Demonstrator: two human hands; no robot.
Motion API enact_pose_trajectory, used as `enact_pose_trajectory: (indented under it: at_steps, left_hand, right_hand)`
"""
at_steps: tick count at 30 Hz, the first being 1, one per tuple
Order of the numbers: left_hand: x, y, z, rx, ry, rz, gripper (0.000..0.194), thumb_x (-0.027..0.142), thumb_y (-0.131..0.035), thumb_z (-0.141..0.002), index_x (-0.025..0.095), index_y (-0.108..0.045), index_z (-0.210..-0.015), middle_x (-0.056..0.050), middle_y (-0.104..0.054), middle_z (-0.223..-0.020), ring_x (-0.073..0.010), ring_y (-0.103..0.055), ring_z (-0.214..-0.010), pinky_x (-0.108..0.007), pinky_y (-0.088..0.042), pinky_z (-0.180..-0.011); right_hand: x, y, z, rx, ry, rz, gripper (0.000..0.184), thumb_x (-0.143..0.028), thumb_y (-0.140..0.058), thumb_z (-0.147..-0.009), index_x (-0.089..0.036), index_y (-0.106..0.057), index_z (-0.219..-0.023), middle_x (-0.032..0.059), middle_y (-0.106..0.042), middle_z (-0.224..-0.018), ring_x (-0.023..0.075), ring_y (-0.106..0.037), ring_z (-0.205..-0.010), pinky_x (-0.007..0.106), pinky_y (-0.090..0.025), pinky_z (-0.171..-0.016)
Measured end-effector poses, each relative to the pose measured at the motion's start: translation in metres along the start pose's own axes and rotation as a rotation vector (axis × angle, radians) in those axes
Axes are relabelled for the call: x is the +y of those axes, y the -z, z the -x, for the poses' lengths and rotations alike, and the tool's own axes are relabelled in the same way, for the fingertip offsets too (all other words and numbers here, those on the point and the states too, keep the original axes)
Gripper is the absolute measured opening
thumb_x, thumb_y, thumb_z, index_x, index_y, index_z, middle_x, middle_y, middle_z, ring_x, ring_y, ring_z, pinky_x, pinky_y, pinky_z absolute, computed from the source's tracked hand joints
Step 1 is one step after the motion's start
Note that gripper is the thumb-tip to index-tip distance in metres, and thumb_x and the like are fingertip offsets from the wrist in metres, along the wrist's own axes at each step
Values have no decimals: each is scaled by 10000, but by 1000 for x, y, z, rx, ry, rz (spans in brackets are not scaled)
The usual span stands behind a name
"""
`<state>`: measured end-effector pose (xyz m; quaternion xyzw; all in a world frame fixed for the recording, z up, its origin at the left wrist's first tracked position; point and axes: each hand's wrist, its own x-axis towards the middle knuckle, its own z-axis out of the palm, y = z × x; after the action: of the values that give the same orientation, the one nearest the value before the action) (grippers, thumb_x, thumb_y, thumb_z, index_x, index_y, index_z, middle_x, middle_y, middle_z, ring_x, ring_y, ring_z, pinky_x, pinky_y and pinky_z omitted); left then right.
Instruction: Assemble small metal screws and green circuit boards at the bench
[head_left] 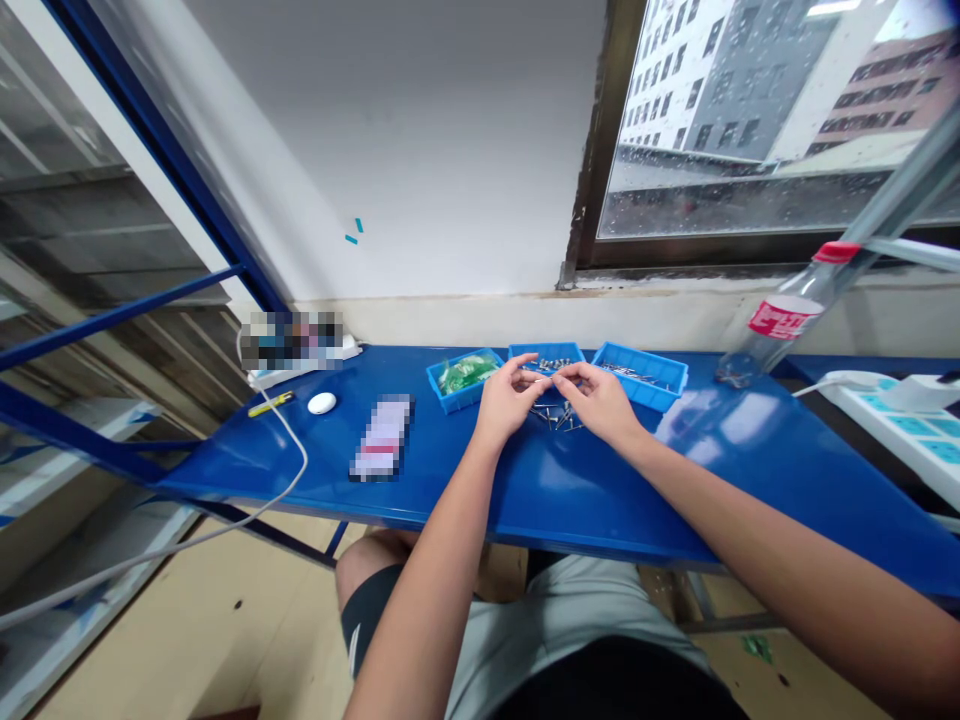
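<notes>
My left hand and my right hand meet above the blue table, fingertips pinched close together. Whatever sits between them is too small to name. Just below the fingers, a small pile of metal screws or bolts lies on the tabletop. Behind my hands stands a blue bin with small metal parts, partly hidden by them. To its left a blue bin holds green plastic packets. On the right, another blue bin contains long thin metal pieces.
A phone, a white rounded case and a yellow cutter lie left on the table. A white cable hangs over the front edge. Right are a plastic bottle and a power strip.
</notes>
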<state>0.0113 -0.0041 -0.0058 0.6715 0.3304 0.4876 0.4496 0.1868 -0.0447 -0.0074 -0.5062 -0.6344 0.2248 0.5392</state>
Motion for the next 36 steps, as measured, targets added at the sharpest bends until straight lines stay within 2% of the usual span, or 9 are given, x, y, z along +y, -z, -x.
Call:
enact_pose_trajectory:
  at_steps: [4,9,14,20,26,31,33,36]
  left_hand:
    - [-1,1,-1,41,-5,24,533,283,-792,-850,167,-628,-1344,-101,-798,-1020,-214,-754,-958,-342,-572,-923]
    - [1,1,-1,42,0,106,559,288,-809,-831,148,-616,-1338,-101,-796,-1002,-207,-752,-937,-346,-569,-924]
    - [6,1,0,-1,34,164,610,288,-847,-789,150,-615,-1336,-115,-801,-1019,-227,-751,-988,-386,-560,-964]
    - [5,1,-2,-24,30,198,619,249,-878,-732,143,-633,-1291,-98,-777,-991,-205,-731,-915,-326,-571,-855]
    - [4,2,-2,-35,61,245,632,277,-897,-716,149,-638,-1278,-89,-769,-991,-192,-721,-908,-329,-558,-881]
    - [4,2,-3,11,76,238,595,333,-870,-758,152,-644,-1278,-114,-767,-1073,-199,-725,-961,-339,-553,-912]
    - [4,2,-4,69,106,203,517,388,-815,-819,156,-658,-1254,-119,-765,-1094,-194,-724,-937,-315,-556,-851]
    - [5,2,-5,137,143,171,440,441,-730,-889,162,-674,-1225,-116,-772,-1067,-191,-721,-868,-277,-537,-716]
  right_hand:
    - [-6,0,2,14,62,142,277,-443,-594,-964,-206,-735,-937,67,-750,-942,205,-662,-773,319,-512,-668]
    - [-6,-1,4,-87,141,236,253,-384,-572,-975,-213,-749,-921,55,-731,-871,196,-633,-733,318,-471,-654]
    - [0,-4,5,-94,126,223,212,-361,-606,-945,-213,-752,-906,41,-737,-846,186,-623,-683,318,-468,-647]
    - [5,-3,3,-91,83,180,210,-368,-623,-931,-220,-762,-986,50,-769,-941,204,-673,-773,324,-495,-687]
    - [0,-2,4,-91,106,174,237,-405,-619,-946,-224,-766,-985,53,-762,-927,210,-670,-771,322,-494,-655]
    - [-2,0,1,-69,-48,-24,277,-479,-646,-930,-217,-732,-962,52,-756,-849,202,-683,-746,317,-534,-677]
    - [0,4,-3,27,-143,-169,300,-506,-669,-908,-211,-701,-951,44,-731,-793,179,-662,-691,274,-506,-590]
    - [6,14,-10,196,-282,-377,331,-533,-668,-889,-210,-663,-959,30,-691,-742,145,-603,-592,218,-394,-448]
